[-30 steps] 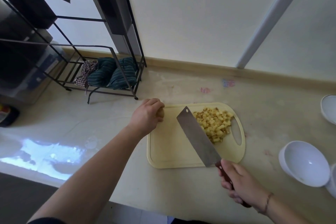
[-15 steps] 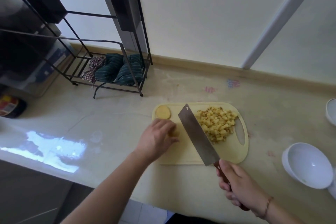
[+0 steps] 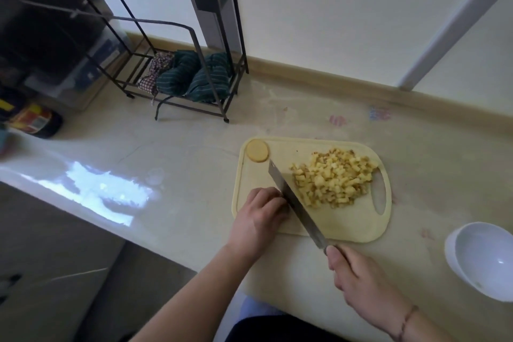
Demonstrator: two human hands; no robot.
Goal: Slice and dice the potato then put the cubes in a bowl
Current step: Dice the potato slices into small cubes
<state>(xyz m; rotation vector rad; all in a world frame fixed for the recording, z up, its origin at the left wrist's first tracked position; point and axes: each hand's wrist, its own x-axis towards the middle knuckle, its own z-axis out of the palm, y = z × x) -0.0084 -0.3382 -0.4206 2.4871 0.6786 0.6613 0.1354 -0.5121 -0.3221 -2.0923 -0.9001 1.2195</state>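
Head view: a steel cleaver [image 3: 294,203] was gripped by the right hand [image 3: 358,283]; its blade lay just right of the curled left hand [image 3: 258,219]; whatever potato was pinned underneath was hidden.

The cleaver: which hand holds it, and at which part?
The right hand grips the cleaver by its handle, at the end nearest the person; the blade is bare.

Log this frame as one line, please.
stage: dicing | right hand: grips cleaver handle, blade on cutting board | left hand: curled beside blade | cubes: piled on board | bowl: holds no cubes
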